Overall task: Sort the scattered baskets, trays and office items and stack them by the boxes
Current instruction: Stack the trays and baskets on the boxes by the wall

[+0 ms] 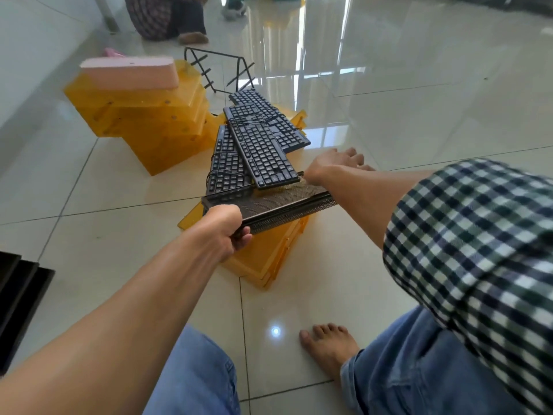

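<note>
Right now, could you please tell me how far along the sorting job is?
Done: a yellow tray stack stands at left, a pink block on top. In hand: the left hand grips the black mesh tray above other yellow trays; the right hand is open beyond it. Left: the keyboards lie criss-crossed and the wire rack stands apart behind them.

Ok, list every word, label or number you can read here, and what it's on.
None can be read.
Black computer keyboards: key legends too small and blurred.
Black mesh metal tray, orange plastic trays, pink foam block: no print visible.
</note>
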`<state>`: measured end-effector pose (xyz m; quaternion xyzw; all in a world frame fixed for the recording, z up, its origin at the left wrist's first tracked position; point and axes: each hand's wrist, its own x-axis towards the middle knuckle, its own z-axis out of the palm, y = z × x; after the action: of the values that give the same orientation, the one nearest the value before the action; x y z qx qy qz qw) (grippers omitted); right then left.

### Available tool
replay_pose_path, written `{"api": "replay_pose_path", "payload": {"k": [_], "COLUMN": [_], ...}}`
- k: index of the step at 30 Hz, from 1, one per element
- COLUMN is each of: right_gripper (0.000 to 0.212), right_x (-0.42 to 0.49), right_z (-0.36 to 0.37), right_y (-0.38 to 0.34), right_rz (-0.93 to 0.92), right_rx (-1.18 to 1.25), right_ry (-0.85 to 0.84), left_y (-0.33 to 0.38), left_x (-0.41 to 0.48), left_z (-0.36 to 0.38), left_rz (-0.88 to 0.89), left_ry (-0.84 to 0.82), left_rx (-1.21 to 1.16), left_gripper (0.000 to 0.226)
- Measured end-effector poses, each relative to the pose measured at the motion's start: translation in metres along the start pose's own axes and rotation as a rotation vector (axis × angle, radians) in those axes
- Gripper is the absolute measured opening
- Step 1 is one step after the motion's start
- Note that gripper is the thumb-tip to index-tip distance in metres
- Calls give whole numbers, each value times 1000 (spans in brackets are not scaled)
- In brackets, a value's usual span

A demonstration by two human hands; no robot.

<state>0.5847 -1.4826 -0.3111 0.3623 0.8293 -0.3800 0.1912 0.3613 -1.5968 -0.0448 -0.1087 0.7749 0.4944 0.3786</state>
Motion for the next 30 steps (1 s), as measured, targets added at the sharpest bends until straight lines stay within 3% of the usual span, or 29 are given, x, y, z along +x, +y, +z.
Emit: {"api": "replay_pose_path", "payload": {"k": [3, 4, 6, 7, 14, 15, 17, 19, 21, 22, 24, 28, 30], "right_gripper": [47, 48, 50, 52, 54, 53, 53, 58, 66, 72, 83, 88, 87], "right_x": [-8, -8, -8, -10, -6, -3, 4, -1, 13, 19, 31, 53, 53], "right_z": [-10, -8, -9, -14, -17, -15, -6, 14, -38, -70, -129, -106, -97], "right_y": [15, 19, 22, 23, 7, 7, -8, -23, -113, -188, -328, -370, -369], "right_rz": [-53, -4, 20, 1, -176, -209, -226, -149, -170, -175, -293, -197, -314], "right_rx": [-79, -6, 81, -1, 15, -85, -133, -136, -274, -145, -215, -142, -213], "right_ry": [92, 97, 5, 57, -76, -49, -103, -283, -172, -113, 25, 325, 369], "left_y": [-1, -1, 0, 1, 9, 10, 13, 14, 15, 15, 15, 13, 11], "left_x": [-2, -3, -4, -4, -7, -7, -10, -14, -19, -21, -27, -44, -53], "left_z": [-21, -29, -46, -56, -134, -145, -167, -189, -213, -225, -249, -293, -313], "left_rz": [15, 19, 16, 12, 65, 76, 100, 131, 157, 167, 183, 247, 294], "left_ry": [22, 27, 25, 26, 128, 146, 179, 211, 248, 266, 301, 340, 329], "left_rx": [24, 31, 46, 56, 194, 213, 246, 279, 312, 326, 344, 384, 433], "left_gripper": [30, 30, 29, 29, 30, 29, 30, 31, 30, 28, 24, 15, 14]}}
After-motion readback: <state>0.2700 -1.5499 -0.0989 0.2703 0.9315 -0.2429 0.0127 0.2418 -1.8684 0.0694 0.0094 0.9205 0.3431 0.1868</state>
